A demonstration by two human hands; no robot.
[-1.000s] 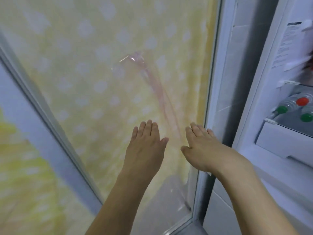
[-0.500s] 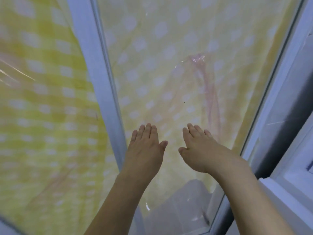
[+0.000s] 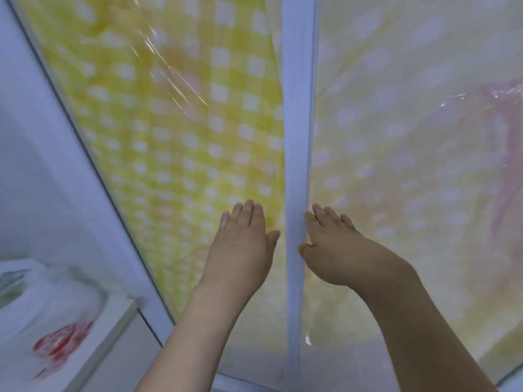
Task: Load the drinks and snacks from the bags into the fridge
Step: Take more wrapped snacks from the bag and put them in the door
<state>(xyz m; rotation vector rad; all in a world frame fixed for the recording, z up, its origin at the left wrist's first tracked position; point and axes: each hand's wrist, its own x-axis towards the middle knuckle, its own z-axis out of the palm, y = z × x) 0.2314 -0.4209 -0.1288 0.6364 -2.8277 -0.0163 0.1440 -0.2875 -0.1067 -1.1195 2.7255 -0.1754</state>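
Both my hands are stretched out in front of me with straight fingers and hold nothing. My left hand (image 3: 240, 244) is in front of a window pane covered by yellow checked film (image 3: 181, 131). My right hand (image 3: 334, 250) is just right of the white window post (image 3: 297, 137), over a paler dotted pane (image 3: 410, 137). At the lower left a clear plastic bag (image 3: 48, 321) with something red inside lies on a white counter (image 3: 113, 329). The fridge is out of view.
A white wall (image 3: 42, 179) fills the left side above the counter. A pinkish plastic crease (image 3: 506, 114) shows on the right pane. The window frame's bottom rail (image 3: 240, 380) runs below my forearms.
The view has swung left: the open fridge door with its bottles has left the frame, and the counter with the bag has come in at the lower left. My hands stay outstretched and flat.
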